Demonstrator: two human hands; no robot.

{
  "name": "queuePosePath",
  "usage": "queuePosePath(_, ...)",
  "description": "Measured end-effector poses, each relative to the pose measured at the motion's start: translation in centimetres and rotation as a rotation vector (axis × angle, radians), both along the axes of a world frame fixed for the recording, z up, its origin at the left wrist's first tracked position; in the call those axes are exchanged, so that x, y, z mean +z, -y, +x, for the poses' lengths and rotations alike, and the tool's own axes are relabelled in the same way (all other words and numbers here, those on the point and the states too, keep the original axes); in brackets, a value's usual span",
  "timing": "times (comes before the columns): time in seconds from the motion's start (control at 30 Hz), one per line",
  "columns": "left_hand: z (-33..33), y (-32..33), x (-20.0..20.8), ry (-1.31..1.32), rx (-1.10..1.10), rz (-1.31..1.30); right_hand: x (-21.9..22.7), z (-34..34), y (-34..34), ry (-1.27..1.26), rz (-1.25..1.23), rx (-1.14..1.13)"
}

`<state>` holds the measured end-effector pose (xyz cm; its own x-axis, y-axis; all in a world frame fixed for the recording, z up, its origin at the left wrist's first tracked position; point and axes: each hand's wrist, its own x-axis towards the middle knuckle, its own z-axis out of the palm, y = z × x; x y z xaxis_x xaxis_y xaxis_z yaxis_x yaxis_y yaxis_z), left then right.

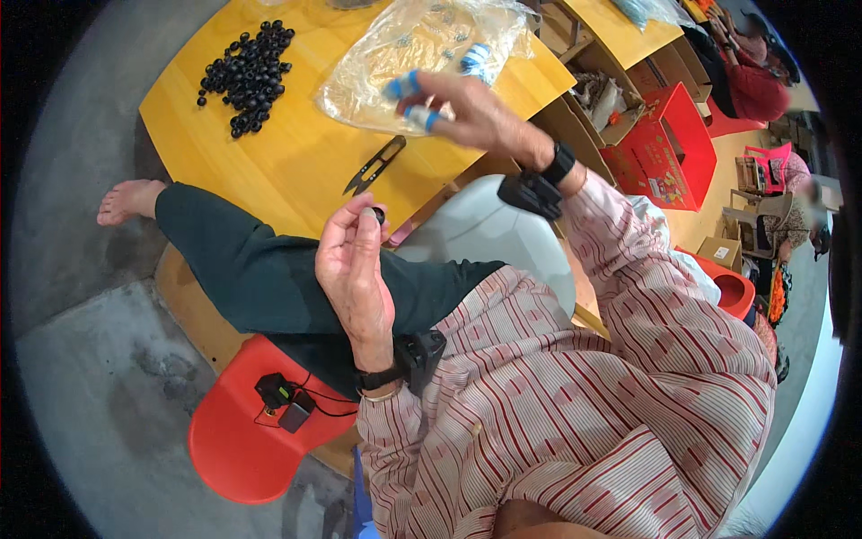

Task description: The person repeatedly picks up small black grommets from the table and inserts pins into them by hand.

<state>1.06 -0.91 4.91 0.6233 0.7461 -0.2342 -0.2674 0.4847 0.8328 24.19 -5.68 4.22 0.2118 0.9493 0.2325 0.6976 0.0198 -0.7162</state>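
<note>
My left hand [355, 278] is raised over my dark-trousered leg, palm up. Its thumb and fingertips pinch a small black bead [379, 215]. My right hand [476, 112] hovers by the near edge of a clear plastic bag [368, 81], its taped fingers apart and nothing visible between them. Blue and white tape wraps those fingertips. On the yellow table [224, 166], between the two hands, lies a pair of black thread snips [375, 165]. A small blue-and-white piece [474, 59] is beyond my right hand, against the bag; its kind is unclear.
A heap of black beads [247, 76] covers the table's far left. Cardboard boxes and a red box [664, 148] stand to the right. Near my left forearm, a red stool [247, 440] bears small black devices with cables. Other people sit at the far right.
</note>
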Motion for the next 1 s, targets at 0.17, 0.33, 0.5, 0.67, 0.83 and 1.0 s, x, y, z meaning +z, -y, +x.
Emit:
queuePosePath(0.17,0.3,0.4,0.3,0.014,-0.043,-0.02,-2.9,7.4,-1.4,0.27,-0.019,-0.261)
queuePosePath(0.33,1.0,0.7,0.5,-0.046,-0.048,0.007,-5.7,12.1,-3.5,0.379,0.017,-0.221)
queuePosePath(0.5,0.7,0.8,0.5,-0.036,-0.049,0.032,-6.0,11.0,-4.7,0.426,0.032,-0.167)
queuePosePath(0.67,0.9,0.8,0.1,-0.039,-0.063,0.041,-3.5,8.9,-2.4,0.255,-0.111,-0.148)
queuePosePath(0.83,0.5,0.7,0.3,-0.027,-0.043,0.067,-1.5,8.6,-2.1,0.249,0.026,-0.144)
queuePosePath(1.0,0.1,0.8,0.1,0.016,-0.049,0.064,-0.6,6.9,-2.7,0.321,-0.053,-0.164)
